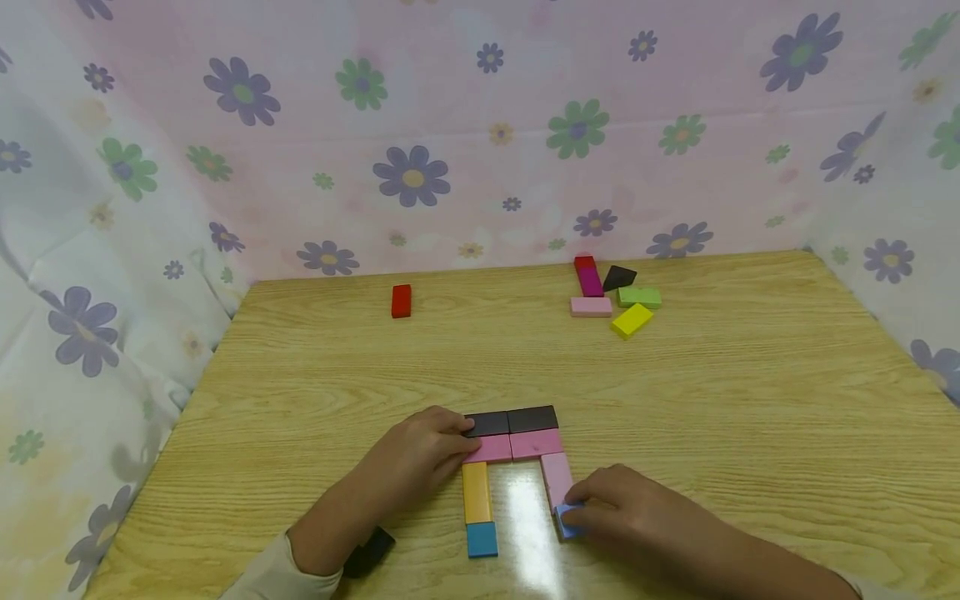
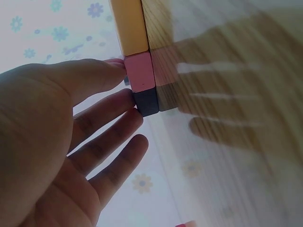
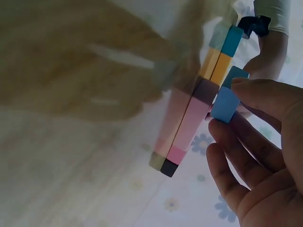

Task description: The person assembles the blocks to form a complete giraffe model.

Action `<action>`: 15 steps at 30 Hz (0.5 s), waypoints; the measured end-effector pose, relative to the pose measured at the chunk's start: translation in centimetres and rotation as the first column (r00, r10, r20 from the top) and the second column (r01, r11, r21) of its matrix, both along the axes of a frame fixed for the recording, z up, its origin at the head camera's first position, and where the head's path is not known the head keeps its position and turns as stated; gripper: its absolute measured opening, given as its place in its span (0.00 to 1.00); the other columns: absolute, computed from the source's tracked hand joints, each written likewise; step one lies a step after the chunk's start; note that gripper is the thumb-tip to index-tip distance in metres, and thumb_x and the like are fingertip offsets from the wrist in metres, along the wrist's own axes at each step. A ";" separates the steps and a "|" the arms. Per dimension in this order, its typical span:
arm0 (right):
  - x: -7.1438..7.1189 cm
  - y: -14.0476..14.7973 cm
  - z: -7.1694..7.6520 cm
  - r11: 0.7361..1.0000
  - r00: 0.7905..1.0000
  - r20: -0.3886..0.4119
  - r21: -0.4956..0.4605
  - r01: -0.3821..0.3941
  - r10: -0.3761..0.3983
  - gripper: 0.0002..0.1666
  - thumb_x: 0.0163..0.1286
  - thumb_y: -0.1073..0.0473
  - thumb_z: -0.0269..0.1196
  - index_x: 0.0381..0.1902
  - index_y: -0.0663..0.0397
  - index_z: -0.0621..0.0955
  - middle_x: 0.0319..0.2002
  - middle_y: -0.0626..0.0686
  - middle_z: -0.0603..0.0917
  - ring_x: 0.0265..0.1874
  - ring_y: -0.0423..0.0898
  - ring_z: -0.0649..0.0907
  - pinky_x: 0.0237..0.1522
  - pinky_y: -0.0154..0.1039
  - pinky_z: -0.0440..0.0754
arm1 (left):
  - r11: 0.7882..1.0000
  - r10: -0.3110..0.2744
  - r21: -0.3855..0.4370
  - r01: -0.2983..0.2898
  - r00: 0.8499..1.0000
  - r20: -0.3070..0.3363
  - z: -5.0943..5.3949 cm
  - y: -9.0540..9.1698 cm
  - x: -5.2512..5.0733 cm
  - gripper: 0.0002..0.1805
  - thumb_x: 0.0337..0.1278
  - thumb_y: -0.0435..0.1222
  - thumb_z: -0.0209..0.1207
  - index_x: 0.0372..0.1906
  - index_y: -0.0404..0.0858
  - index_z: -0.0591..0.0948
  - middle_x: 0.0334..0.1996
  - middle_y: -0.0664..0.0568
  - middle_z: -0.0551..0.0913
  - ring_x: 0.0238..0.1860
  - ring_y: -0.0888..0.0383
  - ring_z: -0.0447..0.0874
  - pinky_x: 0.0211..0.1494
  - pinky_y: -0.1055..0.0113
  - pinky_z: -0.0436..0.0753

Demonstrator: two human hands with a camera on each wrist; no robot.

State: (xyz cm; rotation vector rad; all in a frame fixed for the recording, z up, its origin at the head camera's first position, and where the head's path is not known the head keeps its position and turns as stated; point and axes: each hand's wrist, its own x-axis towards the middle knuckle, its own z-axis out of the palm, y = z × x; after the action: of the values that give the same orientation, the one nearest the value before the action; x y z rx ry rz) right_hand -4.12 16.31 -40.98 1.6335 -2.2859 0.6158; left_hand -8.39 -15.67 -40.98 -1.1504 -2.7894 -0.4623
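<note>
The right hand (image 1: 637, 512) (image 3: 265, 151) pinches a blue block (image 1: 566, 522) (image 3: 226, 104) between thumb and fingers, at the near end of a light pink block (image 1: 557, 479). Two black blocks (image 1: 533, 418) lie end to end behind two pink blocks (image 1: 536, 443). At their left end, the left hand (image 1: 412, 458) (image 2: 71, 127) touches pink with the thumb and black (image 2: 146, 102) with a finger, other fingers extended. An orange block (image 1: 476, 492) runs toward the near side from the left pink one, a teal block (image 1: 482, 540) at its end.
A red block (image 1: 401, 301) lies at the back left. Toward the back right are a purple block (image 1: 590, 282), a black triangular piece (image 1: 619, 277), and light pink, green (image 1: 639, 297) and yellow (image 1: 632, 321) blocks. A dark object (image 1: 369, 553) sits by the left forearm.
</note>
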 end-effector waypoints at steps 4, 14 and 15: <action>0.2 0.0 -0.1 1.000 1.000 -0.024 0.030 0.002 -0.001 0.14 0.80 0.53 0.51 0.51 0.44 0.83 0.48 0.46 0.83 0.45 0.42 0.82 0.48 0.31 0.82 | 1.000 -0.002 0.002 0.002 1.000 -0.005 0.0 0.0 0.0 0.10 0.62 0.37 0.66 0.47 0.45 0.90 0.51 0.52 0.87 0.56 0.56 0.83 0.59 0.61 0.85; 0.3 -0.2 -0.3 0.999 0.999 -0.025 0.034 -0.024 0.025 0.11 0.78 0.54 0.56 0.49 0.44 0.84 0.46 0.44 0.84 0.44 0.40 0.83 0.46 0.30 0.82 | 1.000 0.002 -0.006 -0.002 1.000 0.010 0.0 0.0 0.0 0.10 0.62 0.37 0.66 0.47 0.45 0.90 0.52 0.52 0.87 0.57 0.56 0.83 0.59 0.61 0.84; 0.3 -0.2 -0.2 0.999 0.999 -0.021 0.038 -0.027 0.028 0.09 0.77 0.54 0.57 0.49 0.44 0.84 0.46 0.44 0.84 0.44 0.40 0.82 0.46 0.30 0.82 | 1.000 0.003 -0.006 -0.003 1.000 0.011 0.1 0.0 0.0 0.10 0.62 0.37 0.66 0.47 0.45 0.90 0.52 0.52 0.87 0.57 0.56 0.83 0.59 0.61 0.84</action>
State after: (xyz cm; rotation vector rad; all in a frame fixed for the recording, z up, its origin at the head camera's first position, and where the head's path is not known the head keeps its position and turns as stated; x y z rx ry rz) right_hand -3.77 16.14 -41.22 1.6835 -2.2766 0.5616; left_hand -8.40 -15.64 -40.93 -1.1485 -2.8031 -0.4617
